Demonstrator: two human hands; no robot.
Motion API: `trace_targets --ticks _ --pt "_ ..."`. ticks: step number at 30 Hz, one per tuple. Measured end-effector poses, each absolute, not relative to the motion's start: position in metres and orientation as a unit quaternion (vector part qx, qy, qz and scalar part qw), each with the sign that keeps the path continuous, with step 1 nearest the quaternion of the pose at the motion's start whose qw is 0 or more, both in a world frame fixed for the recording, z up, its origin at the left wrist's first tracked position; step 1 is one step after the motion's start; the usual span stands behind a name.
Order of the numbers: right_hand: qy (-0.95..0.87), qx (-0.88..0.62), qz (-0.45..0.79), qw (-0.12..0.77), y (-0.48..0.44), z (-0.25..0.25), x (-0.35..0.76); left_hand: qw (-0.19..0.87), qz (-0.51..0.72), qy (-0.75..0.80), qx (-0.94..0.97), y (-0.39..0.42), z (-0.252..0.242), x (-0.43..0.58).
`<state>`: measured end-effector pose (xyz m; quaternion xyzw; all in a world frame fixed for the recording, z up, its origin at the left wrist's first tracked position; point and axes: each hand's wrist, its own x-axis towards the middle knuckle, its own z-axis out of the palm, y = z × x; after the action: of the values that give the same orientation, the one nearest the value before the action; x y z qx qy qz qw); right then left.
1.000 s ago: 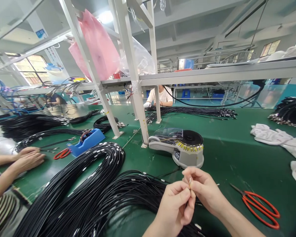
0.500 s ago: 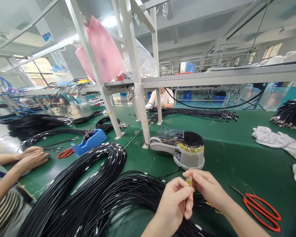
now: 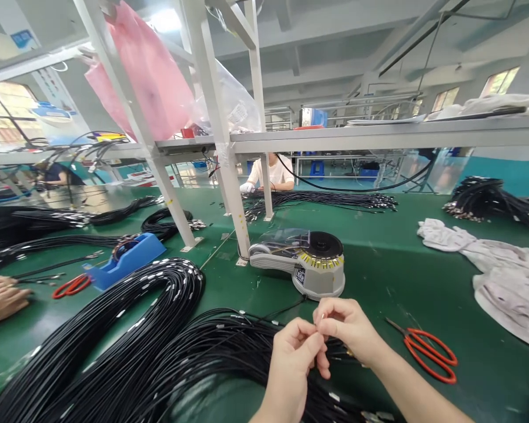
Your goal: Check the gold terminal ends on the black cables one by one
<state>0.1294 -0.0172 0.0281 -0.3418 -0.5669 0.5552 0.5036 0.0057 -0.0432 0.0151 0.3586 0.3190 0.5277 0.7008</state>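
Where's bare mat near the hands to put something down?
Bare green mat lies between the tape dispenser, the orange scissors and the white cloths. A narrower strip runs between dispenser and cable bundle. Left of the left hand and right hand, cables crowd everything.

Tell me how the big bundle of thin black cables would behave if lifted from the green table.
The bundle of thin black cables would probably flop and sag, since it lies in loose curves. So many strands likely make it heavy and prone to tangling.
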Motion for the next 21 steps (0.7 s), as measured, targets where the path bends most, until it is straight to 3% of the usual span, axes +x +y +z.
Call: trace_targets --ticks 5,10,14,21 --pt "-0.603 -0.340 0.570 0.443 -0.009 0.031 0.153 0.681 0.518 0.336 0.394 -0.041 0.016 0.004" --pt "-0.462 -0.446 0.448 0.622 0.023 0.029 0.196 0.637 0.514 0.373 0.437 -0.041 0.007 0.011" --pt "-0.428 -0.492 0.452 0.609 0.050 0.024 0.208 0.613 0.459 0.382 0.518 -0.049 -0.014 0.025" --pt "-0.421 -0.495 0.436 0.623 0.071 0.024 0.195 0.474 0.301 0.366 0.742 -0.058 -0.035 0.028"
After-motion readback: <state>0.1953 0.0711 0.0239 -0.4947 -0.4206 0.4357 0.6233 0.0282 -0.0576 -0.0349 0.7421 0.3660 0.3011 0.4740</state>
